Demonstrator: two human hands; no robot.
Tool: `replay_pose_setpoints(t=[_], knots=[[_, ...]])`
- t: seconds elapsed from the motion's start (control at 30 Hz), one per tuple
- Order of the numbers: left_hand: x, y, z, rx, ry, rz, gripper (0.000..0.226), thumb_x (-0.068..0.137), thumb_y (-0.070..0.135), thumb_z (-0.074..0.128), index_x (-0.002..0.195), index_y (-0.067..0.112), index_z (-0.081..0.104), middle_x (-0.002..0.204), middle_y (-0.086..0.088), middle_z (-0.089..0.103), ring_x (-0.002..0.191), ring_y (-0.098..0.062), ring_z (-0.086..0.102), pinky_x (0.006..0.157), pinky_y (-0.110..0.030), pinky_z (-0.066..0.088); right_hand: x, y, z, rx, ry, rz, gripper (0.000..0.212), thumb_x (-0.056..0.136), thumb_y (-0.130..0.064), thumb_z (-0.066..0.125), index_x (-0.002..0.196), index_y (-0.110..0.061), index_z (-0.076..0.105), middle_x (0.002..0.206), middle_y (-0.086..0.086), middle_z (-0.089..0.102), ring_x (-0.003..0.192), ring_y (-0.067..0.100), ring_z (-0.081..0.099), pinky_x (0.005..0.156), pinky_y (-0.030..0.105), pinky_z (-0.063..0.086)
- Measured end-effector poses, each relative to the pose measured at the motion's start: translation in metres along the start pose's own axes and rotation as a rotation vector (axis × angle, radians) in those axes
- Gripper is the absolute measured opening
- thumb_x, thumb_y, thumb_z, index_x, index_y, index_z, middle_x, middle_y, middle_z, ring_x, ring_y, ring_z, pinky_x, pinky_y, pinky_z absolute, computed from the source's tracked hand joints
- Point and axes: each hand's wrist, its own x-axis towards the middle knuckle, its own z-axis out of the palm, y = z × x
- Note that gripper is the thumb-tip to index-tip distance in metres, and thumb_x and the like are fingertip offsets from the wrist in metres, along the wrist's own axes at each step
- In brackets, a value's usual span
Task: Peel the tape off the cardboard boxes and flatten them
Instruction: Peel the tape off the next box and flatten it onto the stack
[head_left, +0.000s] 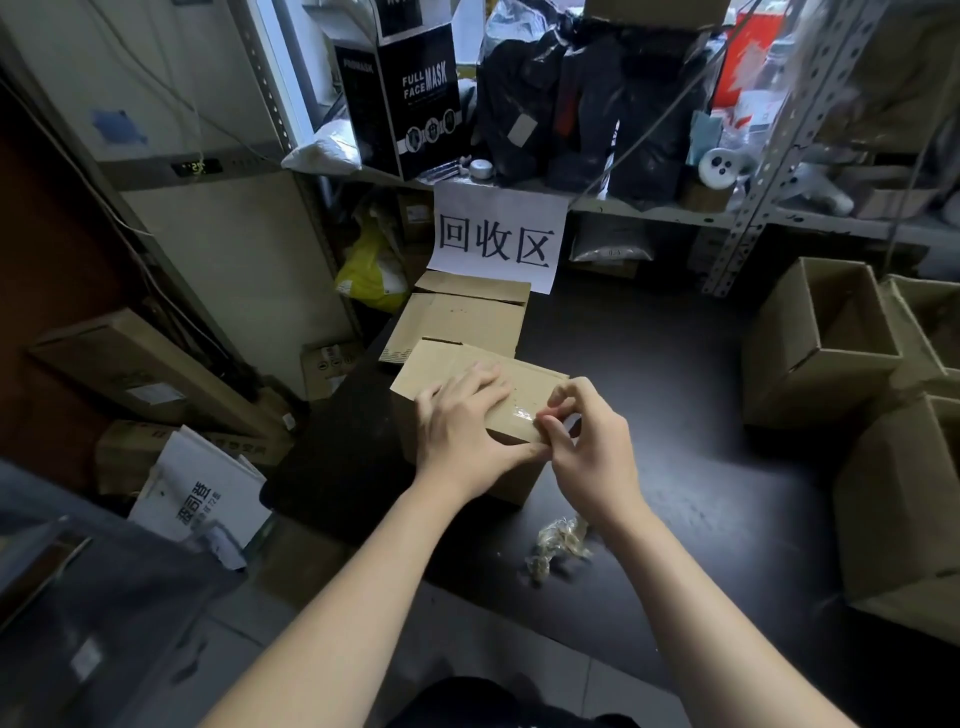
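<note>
**boxfan_07:** Where is the cardboard box (535, 382) placed, and what is being done to it?

**tape_lurker:** It is set upright on the dark counter (675, 364), close to the counter's left edge. The left hand (465, 423) is laid flat on the box top, fingers (480, 379) straight and spread, palm pressed down. A strip of clear tape (519, 414) can be seen along the near edge of the top, just right of that hand's thumb. Its end is pinched by the right hand (592, 449) between curled thumb and forefinger, at the box's near right corner (how much of the strip is lifted can't be made out).

**boxfan_07:** Anything else on there?

**tape_lurker:** A crumpled wad of clear tape (558, 540) is left on the counter toward the front edge, under the right wrist. Flattened cardboard (460, 317) is stacked just behind the box, by the back-left corner. Two open boxes (821, 353) are parked along the right edge. A paper sign (496, 239) is hung from the shelf behind.
</note>
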Motion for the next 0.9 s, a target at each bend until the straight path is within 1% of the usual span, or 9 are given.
replay_pose_setpoints(t=[0.17, 0.27, 0.33, 0.47, 0.53, 0.67, 0.73, 0.83, 0.9], knots=[[-0.002, -0.009, 0.003, -0.082, -0.025, -0.04, 0.094, 0.05, 0.087, 0.065, 0.126, 0.032, 0.071, 0.145, 0.02, 0.053, 0.14, 0.005, 0.035, 0.111, -0.019, 0.009, -0.006, 0.003, 0.004, 0.029, 0.009, -0.014, 0.039, 0.095, -0.002, 0.065, 0.089, -0.039, 0.055, 0.094, 0.0, 0.063, 0.087, 0.008, 0.062, 0.073, 0.03, 0.05], [-0.002, -0.009, 0.005, -0.082, -0.02, -0.036, 0.086, 0.054, 0.078, 0.073, 0.127, 0.031, 0.071, 0.147, 0.019, 0.053, 0.14, 0.004, 0.035, 0.11, -0.013, 0.004, -0.003, 0.004, 0.005, -0.057, -0.003, -0.067, 0.018, 0.098, -0.003, 0.063, 0.104, -0.018, 0.071, 0.097, -0.006, 0.063, 0.095, 0.015, 0.059, 0.077, 0.026, 0.045], [-0.001, -0.009, 0.007, -0.09, -0.005, -0.043, 0.082, 0.057, 0.075, 0.063, 0.125, 0.03, 0.072, 0.145, 0.017, 0.055, 0.141, 0.001, 0.039, 0.11, -0.014, 0.005, 0.002, -0.001, 0.006, -0.138, -0.022, -0.085, 0.017, 0.097, -0.008, 0.064, 0.11, -0.011, 0.076, 0.097, -0.003, 0.065, 0.099, 0.022, 0.055, 0.077, 0.022, 0.036], [-0.005, -0.008, 0.011, -0.09, 0.013, -0.05, 0.075, 0.061, 0.069, 0.056, 0.123, 0.029, 0.073, 0.142, 0.013, 0.059, 0.139, -0.004, 0.044, 0.113, -0.025, 0.013, 0.012, -0.013, 0.008, -0.24, -0.086, -0.003, 0.013, 0.09, -0.021, 0.071, 0.096, -0.021, 0.082, 0.093, -0.003, 0.068, 0.097, 0.022, 0.05, 0.079, 0.032, 0.043], [-0.007, -0.009, 0.011, -0.093, 0.035, -0.052, 0.075, 0.06, 0.069, 0.057, 0.122, 0.03, 0.073, 0.141, 0.013, 0.06, 0.139, -0.003, 0.045, 0.113, -0.025, 0.014, 0.014, -0.012, 0.008, -0.213, -0.095, 0.006, 0.01, 0.091, -0.018, 0.072, 0.091, -0.02, 0.082, 0.09, -0.006, 0.067, 0.096, 0.022, 0.051, 0.077, 0.031, 0.042], [-0.005, -0.01, 0.012, -0.103, 0.024, -0.04, 0.08, 0.057, 0.073, 0.059, 0.123, 0.03, 0.073, 0.142, 0.014, 0.058, 0.139, -0.002, 0.043, 0.111, -0.016, 0.007, 0.015, -0.007, 0.013, -0.223, -0.146, -0.005, 0.011, 0.097, -0.012, 0.065, 0.088, -0.016, 0.072, 0.092, -0.005, 0.061, 0.098, 0.023, 0.05, 0.073, 0.026, 0.03], [-0.002, -0.014, 0.01, -0.119, 0.021, -0.046, 0.083, 0.055, 0.077, 0.061, 0.124, 0.032, 0.072, 0.144, 0.016, 0.056, 0.14, 0.001, 0.04, 0.111, -0.014, 0.004, 0.011, -0.004, 0.011, -0.199, -0.154, -0.054, 0.013, 0.098, -0.01, 0.064, 0.087, -0.017, 0.066, 0.092, -0.005, 0.058, 0.098, 0.022, 0.05, 0.076, 0.025, 0.032], [0.006, -0.021, 0.002, -0.141, 0.01, -0.074, 0.092, 0.052, 0.087, 0.067, 0.127, 0.033, 0.07, 0.144, 0.02, 0.054, 0.138, 0.004, 0.037, 0.114, -0.023, 0.01, 0.011, 0.006, -0.004, -0.083, -0.092, -0.1, 0.011, 0.1, -0.011, 0.064, 0.091, -0.017, 0.065, 0.092, -0.004, 0.061, 0.091, 0.015, 0.057, 0.077, 0.022, 0.041], [0.009, -0.02, 0.0, -0.104, -0.05, -0.028, 0.095, 0.051, 0.091, 0.064, 0.127, 0.034, 0.069, 0.146, 0.02, 0.052, 0.14, 0.002, 0.036, 0.118, -0.031, 0.013, 0.01, 0.009, -0.009, 0.074, -0.099, 0.019, 0.009, 0.102, -0.016, 0.062, 0.094, -0.016, 0.066, 0.095, -0.002, 0.066, 0.087, 0.011, 0.061, 0.076, 0.021, 0.046]])
